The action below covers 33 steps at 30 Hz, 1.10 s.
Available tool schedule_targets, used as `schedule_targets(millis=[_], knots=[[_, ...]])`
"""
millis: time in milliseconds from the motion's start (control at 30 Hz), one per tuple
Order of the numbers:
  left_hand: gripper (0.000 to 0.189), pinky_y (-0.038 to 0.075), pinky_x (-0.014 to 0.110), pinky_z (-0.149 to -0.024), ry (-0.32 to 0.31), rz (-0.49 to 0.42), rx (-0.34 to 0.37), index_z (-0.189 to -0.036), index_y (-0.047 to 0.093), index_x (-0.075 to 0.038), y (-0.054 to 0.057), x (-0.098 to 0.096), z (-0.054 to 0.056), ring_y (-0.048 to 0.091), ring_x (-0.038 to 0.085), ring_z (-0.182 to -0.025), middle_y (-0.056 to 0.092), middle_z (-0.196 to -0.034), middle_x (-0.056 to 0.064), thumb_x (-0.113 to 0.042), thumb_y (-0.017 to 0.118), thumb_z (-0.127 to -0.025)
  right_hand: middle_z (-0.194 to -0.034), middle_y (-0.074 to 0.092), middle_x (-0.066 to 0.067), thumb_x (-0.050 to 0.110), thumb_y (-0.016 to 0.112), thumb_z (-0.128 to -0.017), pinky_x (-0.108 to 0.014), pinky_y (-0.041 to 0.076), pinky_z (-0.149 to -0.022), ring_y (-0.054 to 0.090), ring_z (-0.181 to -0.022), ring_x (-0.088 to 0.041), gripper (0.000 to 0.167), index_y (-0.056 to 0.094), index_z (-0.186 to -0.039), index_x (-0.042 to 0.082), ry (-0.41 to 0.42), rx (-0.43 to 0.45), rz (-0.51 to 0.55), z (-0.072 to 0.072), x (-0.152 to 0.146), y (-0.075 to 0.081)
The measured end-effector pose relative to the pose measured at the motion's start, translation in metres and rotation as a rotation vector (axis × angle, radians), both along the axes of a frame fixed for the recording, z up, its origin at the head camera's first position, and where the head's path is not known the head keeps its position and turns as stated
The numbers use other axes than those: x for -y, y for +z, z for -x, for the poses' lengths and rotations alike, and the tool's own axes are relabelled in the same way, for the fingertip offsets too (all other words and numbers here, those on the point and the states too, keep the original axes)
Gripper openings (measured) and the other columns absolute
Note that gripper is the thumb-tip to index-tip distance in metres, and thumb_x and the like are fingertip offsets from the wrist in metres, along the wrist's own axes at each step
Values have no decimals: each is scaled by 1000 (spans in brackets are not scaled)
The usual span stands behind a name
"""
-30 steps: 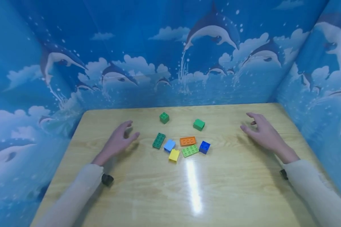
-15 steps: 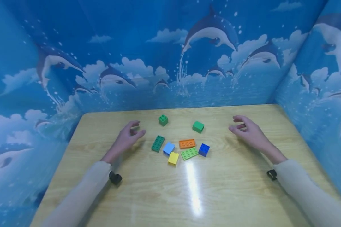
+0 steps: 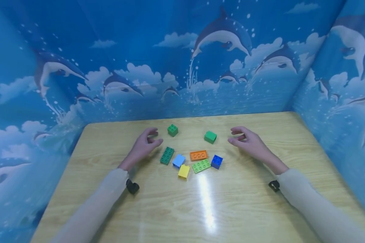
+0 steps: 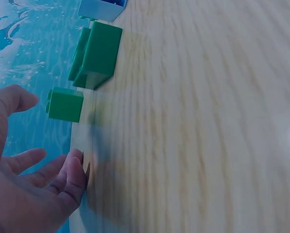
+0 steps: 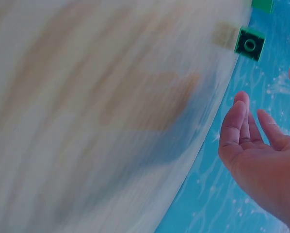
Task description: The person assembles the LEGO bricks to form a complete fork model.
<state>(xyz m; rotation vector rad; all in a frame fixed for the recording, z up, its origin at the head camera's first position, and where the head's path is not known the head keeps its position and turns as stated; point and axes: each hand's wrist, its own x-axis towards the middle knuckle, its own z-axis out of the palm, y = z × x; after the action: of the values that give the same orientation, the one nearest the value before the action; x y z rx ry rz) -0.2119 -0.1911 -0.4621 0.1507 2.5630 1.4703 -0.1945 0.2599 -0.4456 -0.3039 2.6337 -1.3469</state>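
Note:
My left hand (image 3: 143,145) hovers with relaxed fingers just left of a square green brick (image 3: 172,130) and a long dark green brick (image 3: 167,155). In the left wrist view, its thumb and fingers stand apart with nothing between them. My right hand (image 3: 246,141), also holding nothing, is a short way right of a green brick (image 3: 210,137) tipped on its side. That brick's hollow underside (image 5: 250,44) shows in the right wrist view. Between the hands lie a light blue brick (image 3: 178,161), a yellow brick (image 3: 184,171), an orange brick (image 3: 198,155), a lime brick (image 3: 201,166) and a dark blue brick (image 3: 217,162).
The bricks lie on a pale wooden table (image 3: 231,209) with a bright glare streak down its middle. A blue backdrop (image 3: 158,87) printed with dolphins rises at the table's back edge and both sides. A black strap (image 3: 132,186) sits at the left wrist.
Both hands have come inward toward the bricks, the left moving right and the right moving left. The bricks keep their places on the table; the head view has shifted slightly.

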Motion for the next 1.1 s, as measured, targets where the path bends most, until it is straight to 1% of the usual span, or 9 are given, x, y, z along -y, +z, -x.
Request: schedule_targets(millis=[67, 233, 300, 467, 633, 767, 933, 1033, 1100], knots=[[73, 59, 45, -90, 7, 7, 0, -166, 40, -9, -1, -5, 3, 63, 34, -123, 52, -159, 17, -34, 74, -106, -153, 56, -21, 43, 71, -108, -57, 55, -102, 60, -129, -40, 70, 48, -159, 2, -4, 17, 7, 2, 7, 0], [76, 59, 38, -70, 10, -27, 2, -165, 42, -9, -2, -20, 13, 66, 31, -108, 55, -155, 17, -31, 79, -103, -152, 57, -23, 42, 75, -106, -57, 55, -104, 60, -130, -42, 71, 49, -157, 0, -5, 56, 41, 7, 23, 0], [76, 57, 36, -68, 15, -25, 2, -164, 43, -8, -2, -24, 17, 65, 31, -105, 56, -154, 18, -31, 81, -102, -152, 57, -25, 40, 76, -105, -58, 54, -106, 59, -132, -43, 70, 50, -156, 0, 1, 76, 47, 9, 29, -2], [74, 58, 37, -75, 64, -8, 13, -161, 46, -8, -5, -32, 24, 67, 30, -103, 58, -152, 18, -30, 82, -100, -151, 57, -25, 36, 77, -105, -58, 50, -109, 57, -134, -43, 67, 52, -155, 0, 4, 110, 28, 13, 39, -6], [72, 61, 42, -81, 92, -38, 24, -158, 50, -7, -8, -39, 29, 68, 32, -107, 59, -150, 17, -29, 84, -98, -149, 58, -24, 37, 79, -103, -58, 50, -110, 57, -133, -42, 68, 53, -154, 0, -9, 128, 27, 17, 43, -8], [71, 61, 41, -80, 102, -29, 14, -155, 52, -7, -8, -42, 31, 69, 31, -106, 61, -148, 17, -29, 86, -97, -148, 58, -25, 36, 79, -103, -57, 50, -110, 57, -133, -43, 70, 51, -155, -2, 9, 140, 50, 20, 47, -9], [67, 61, 40, -78, 91, -36, -11, -152, 55, -6, -8, -46, 34, 69, 30, -102, 62, -144, 17, -27, 86, -97, -148, 57, -25, 34, 79, -103, -56, 51, -108, 57, -132, -42, 68, 52, -154, -2, 24, 146, 65, 22, 52, -8], [65, 62, 43, -81, 93, -40, -15, -150, 57, -5, -8, -48, 35, 69, 32, -105, 63, -142, 17, -24, 86, -97, -147, 58, -24, 34, 79, -103, -55, 52, -107, 58, -131, -41, 67, 53, -154, -2, 32, 143, 63, 23, 55, -9], [63, 61, 45, -87, 101, -31, -18, -149, 58, -4, -8, -50, 36, 67, 32, -112, 63, -141, 17, -23, 87, -96, -146, 59, -24, 33, 79, -103, -55, 53, -106, 59, -130, -41, 65, 54, -153, -2, 29, 139, 59, 24, 57, -9]])
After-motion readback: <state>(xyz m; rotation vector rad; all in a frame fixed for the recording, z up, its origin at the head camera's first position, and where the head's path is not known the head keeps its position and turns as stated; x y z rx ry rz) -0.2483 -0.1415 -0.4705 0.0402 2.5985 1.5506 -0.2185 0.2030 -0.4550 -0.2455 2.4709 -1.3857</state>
